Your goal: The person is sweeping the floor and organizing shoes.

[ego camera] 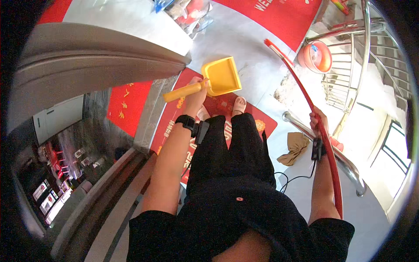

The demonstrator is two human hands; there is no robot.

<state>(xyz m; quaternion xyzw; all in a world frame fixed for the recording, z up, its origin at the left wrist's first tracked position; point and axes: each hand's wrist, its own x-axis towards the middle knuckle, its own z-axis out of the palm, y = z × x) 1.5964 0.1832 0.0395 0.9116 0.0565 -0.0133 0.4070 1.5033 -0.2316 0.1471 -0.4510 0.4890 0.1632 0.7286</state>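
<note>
My left hand (196, 93) is closed around a yellow plastic dustpan (224, 76) where its thick handle meets the pan. The pan faces up in front of my feet and looks empty. On the other side, my right hand (319, 121) grips a long red pole (329, 144), which looks bent by the lens. Its far end is narrow, red and pale, perhaps a broom head seen edge-on, near the tiled floor (252, 55). The near end passes along my right forearm.
I stand on a red doormat (268, 119) at a doorway, with a brown door (98, 55) to the left. At right are a metal handrail (343, 163), a brown cloth (293, 148) and a pink bucket (306, 59) beside stair railings (340, 75). Bagged items (193, 14) lie ahead.
</note>
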